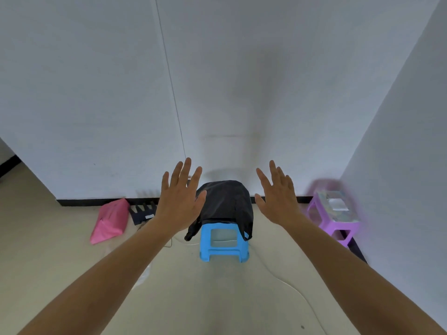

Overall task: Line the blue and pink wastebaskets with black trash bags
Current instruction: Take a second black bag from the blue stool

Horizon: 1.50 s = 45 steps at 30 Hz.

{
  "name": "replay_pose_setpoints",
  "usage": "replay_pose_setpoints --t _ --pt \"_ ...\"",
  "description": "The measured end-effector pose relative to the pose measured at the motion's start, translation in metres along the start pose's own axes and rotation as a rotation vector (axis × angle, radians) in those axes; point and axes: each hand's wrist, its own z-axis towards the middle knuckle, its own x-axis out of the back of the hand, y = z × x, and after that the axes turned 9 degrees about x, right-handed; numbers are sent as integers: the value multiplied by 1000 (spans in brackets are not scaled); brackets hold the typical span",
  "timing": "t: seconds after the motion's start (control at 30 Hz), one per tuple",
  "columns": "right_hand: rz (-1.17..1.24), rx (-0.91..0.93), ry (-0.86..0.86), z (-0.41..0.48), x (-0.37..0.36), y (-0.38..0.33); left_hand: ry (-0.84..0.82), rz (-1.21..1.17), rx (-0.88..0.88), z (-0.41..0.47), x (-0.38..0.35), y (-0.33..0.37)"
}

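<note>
A black trash bag [226,204] is draped over the top of a blue plastic object [223,245] that stands on the floor by the wall and looks like a small stool with legs. The bag's handles hang down its sides. My left hand [180,201] is held up flat with fingers spread, just left of the bag, its thumb near the bag's edge. My right hand [278,199] is held up the same way to the bag's right, apart from it. Neither hand holds anything. No pink wastebasket is recognisable.
A pink wedge-shaped bag [110,221] lies on the floor at the left against the wall, with a dark object [142,212] beside it. A purple stool [336,213] stands in the right corner. A white cable [290,286] runs across the beige floor.
</note>
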Motion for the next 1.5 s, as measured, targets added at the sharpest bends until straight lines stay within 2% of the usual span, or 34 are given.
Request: replay_pose_setpoints --t 0.3,0.53,0.6,0.8,0.9,1.0,1.07,1.23,1.37,1.5 --pt "-14 -90 -122 165 -111 14 -205 -10 34 174 -150 -93" --pt "33 -183 -289 229 -223 35 -438 -45 67 244 -284 -116" --pt "65 -218 -298 230 -259 40 -490 -102 141 244 -320 -119" --pt "222 -386 -440 208 -445 44 -650 -217 368 206 -499 -126" --pt "273 -490 -411 191 -512 38 -659 -228 409 178 -567 -128" --pt "240 -574 -375 180 -557 38 -759 -282 462 160 -614 -130" --pt "214 -614 -403 181 -571 43 -796 -309 478 155 -628 -132" --pt "289 -548 -494 192 -557 62 -639 -380 473 165 -613 -132" --pt "366 -604 -353 213 -518 64 -490 -442 520 192 -577 -128" --pt "398 -668 -234 228 -467 69 -377 -522 374 223 -533 -129"
